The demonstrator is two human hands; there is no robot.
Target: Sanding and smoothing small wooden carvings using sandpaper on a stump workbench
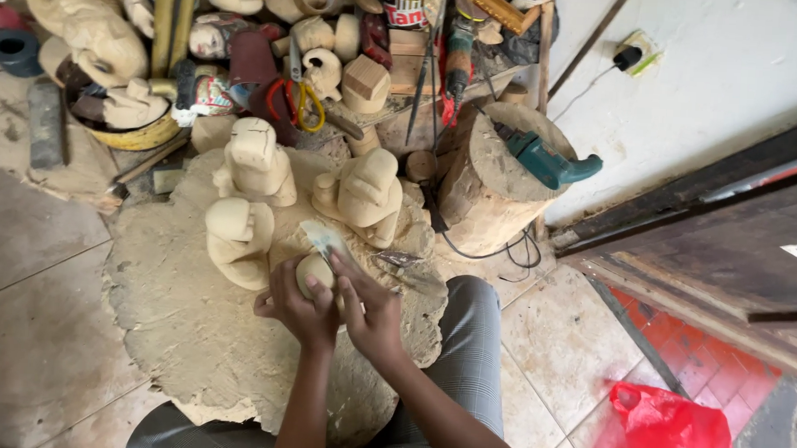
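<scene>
My left hand grips a small rounded pale wooden piece over a sawdust-covered work surface. My right hand holds a strip of sandpaper pressed against the top of that piece. Three unfinished carved wooden figures stand just beyond my hands: one at the back left, one at the back right and one at the front left.
A tree-stump block with a teal power drill stands to the right. Behind lie more carvings, scissors, tools and wood blocks. A red plastic bag lies on the tiled floor, beside a dark wooden door frame.
</scene>
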